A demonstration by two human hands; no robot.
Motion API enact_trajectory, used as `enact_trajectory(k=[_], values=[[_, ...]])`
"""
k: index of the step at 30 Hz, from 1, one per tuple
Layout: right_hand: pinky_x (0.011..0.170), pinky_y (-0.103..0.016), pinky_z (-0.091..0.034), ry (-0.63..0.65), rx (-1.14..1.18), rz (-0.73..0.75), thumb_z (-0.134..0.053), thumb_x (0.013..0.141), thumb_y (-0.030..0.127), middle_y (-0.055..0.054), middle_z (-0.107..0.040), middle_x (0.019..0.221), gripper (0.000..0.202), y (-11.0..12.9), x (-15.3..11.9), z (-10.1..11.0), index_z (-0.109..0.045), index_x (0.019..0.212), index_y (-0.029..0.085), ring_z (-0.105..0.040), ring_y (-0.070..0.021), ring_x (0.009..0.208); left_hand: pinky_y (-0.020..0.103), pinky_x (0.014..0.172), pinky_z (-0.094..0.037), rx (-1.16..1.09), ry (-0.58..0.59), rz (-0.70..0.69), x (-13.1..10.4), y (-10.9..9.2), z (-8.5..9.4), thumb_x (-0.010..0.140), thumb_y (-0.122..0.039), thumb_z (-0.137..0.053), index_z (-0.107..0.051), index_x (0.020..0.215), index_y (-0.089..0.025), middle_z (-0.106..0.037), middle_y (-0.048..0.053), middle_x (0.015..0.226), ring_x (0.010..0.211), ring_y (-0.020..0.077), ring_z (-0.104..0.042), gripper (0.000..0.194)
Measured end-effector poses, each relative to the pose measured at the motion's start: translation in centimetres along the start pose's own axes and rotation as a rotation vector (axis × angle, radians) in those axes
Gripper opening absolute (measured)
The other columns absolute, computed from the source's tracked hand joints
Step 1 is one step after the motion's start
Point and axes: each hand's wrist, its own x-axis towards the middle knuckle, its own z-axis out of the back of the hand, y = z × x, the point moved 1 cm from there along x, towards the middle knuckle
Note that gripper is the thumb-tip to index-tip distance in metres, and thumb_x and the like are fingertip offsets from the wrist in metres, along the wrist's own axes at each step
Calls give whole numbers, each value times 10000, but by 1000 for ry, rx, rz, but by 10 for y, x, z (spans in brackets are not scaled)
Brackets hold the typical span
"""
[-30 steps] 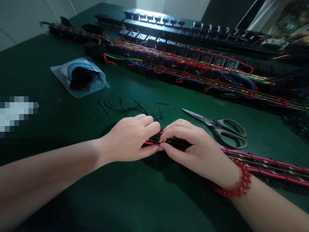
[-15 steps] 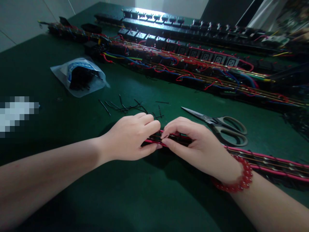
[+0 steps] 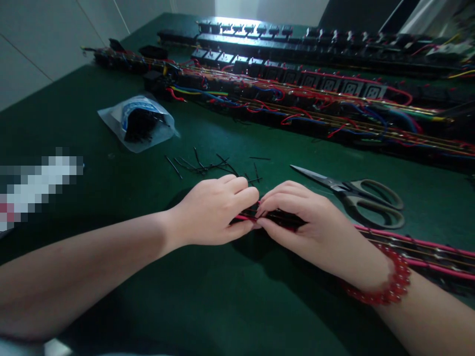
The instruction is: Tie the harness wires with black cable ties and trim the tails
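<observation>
A long, narrow strip with wires runs from between my hands to the right edge, with pink wires along both of its sides. My left hand is closed around its near end, thumb on the near side and curled fingers on the far side. Right beside those fingers, my right hand pinches thumb and fingertips together at the pink wire; whatever small piece lies between them is hidden. Several thin black ties are scattered just beyond my left hand. Scissors lie beyond my right hand, blades pointing left.
An open plastic bag of black ties lies at the left on the green table. Across the back stretch long wired socket strips with loose red and blue wires. A blurred-out pale object is at the far left.
The whole view has shifted, so everything appears slightly further right. My hands keep the same place on the strip, and the right fingertips have moved only slightly.
</observation>
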Motion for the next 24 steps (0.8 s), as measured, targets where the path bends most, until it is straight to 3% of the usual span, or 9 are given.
enact_trajectory(k=[4, 7, 10, 21, 24], values=[[749, -355, -585, -13, 3, 18, -626, 864, 127, -65, -727, 894, 115, 0, -1, 0, -692, 866, 221, -658, -210, 866, 331, 667, -427, 13, -37, -34, -2, -2, 2, 954, -397, -514, -565, 966, -196, -643, 48, 954, 841, 201, -585, 208], [729, -335, -587, -23, 22, 49, -632, 865, 140, -48, -732, 861, 107, -1, 0, 0, -687, 841, 228, -667, -197, 844, 380, 749, -461, 136, -174, -150, -5, -7, 6, 981, -408, -487, -569, 1053, -204, -678, 68, 1109, 934, 229, -614, 231], [700, -318, -588, -28, 19, 65, -646, 847, 135, -46, -738, 866, 105, -2, 0, 0, -688, 817, 227, -676, -189, 833, 357, 734, -467, 255, -303, -214, -9, -13, 9, 990, -305, -501, -580, 1087, -222, -711, 38, 1067, 903, 198, -631, 150], [746, -334, -572, -22, 4, 69, -693, 813, 128, -51, -729, 879, 86, -1, -1, -1, -686, 836, 211, -652, -197, 864, 311, 663, -512, 193, -335, -295, -12, -24, 11, 947, -159, -567, -648, 904, -184, -748, -6, 920, 782, 148, -659, 95], [765, -345, -553, -10, -16, 69, -686, 801, 115, -46, -719, 871, 102, 2, -2, -2, -669, 823, 213, -636, -205, 869, 295, 594, -515, 172, -401, -359, -13, -27, 14, 949, -153, -555, -675, 870, -166, -761, -3, 858, 702, 133, -671, 144]])
